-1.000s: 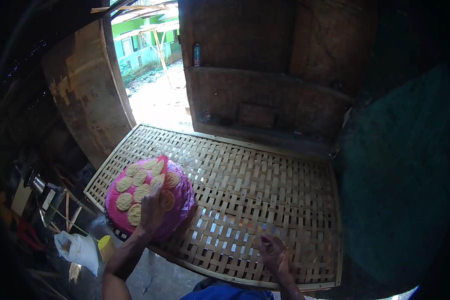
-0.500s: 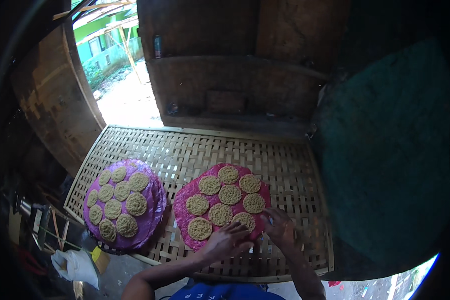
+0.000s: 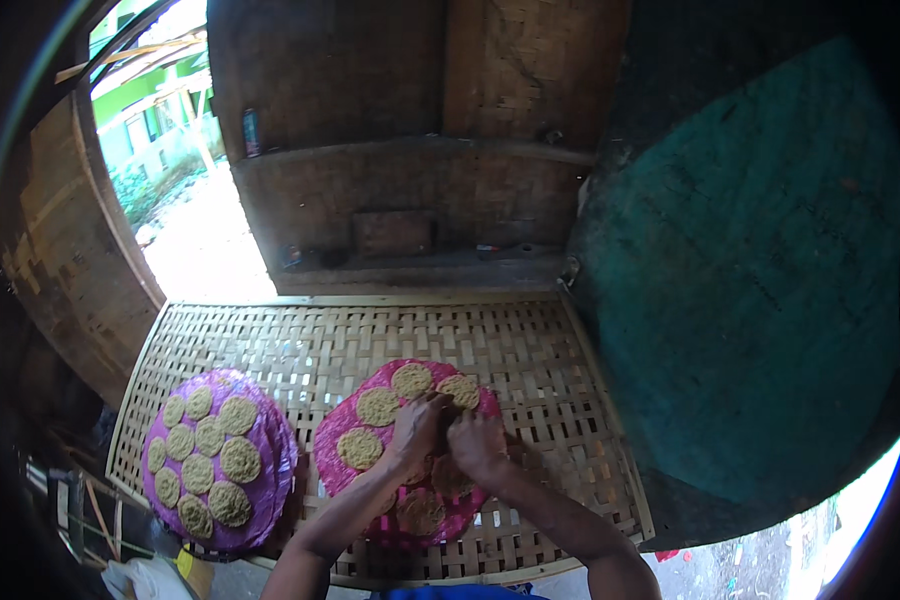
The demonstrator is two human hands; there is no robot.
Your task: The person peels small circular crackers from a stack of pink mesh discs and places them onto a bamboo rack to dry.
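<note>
My left hand (image 3: 419, 428) and my right hand (image 3: 476, 440) are close together over the middle of a round pink plastic sheet (image 3: 336, 435). Both are closed, fingers curled in; what they pinch is hidden, perhaps the sheet itself. Flat, round, tan cakes of rough texture, such as one (image 3: 360, 448) by my left wrist and one (image 3: 458, 390) beyond my right hand, lie on the sheet. In front of my hands are darker brown discs (image 3: 420, 510); I cannot tell whether they lie bare or show through plastic. My forearms hide part of the sheet.
To the left, a purple plastic-covered round (image 3: 282, 455) carries several similar cakes (image 3: 197, 473). Both rounds rest on a woven bamboo table (image 3: 560, 430). A dark wooden wall (image 3: 330, 190) stands behind, a green panel (image 3: 740, 270) at right, a bright doorway far left. A white sack (image 3: 145, 578) sits at lower left.
My hands have moved from the sheet's near edge to its middle, closing together. Darker discs now show at the near part. The view has shifted, with more of the wall and green panel visible.
</note>
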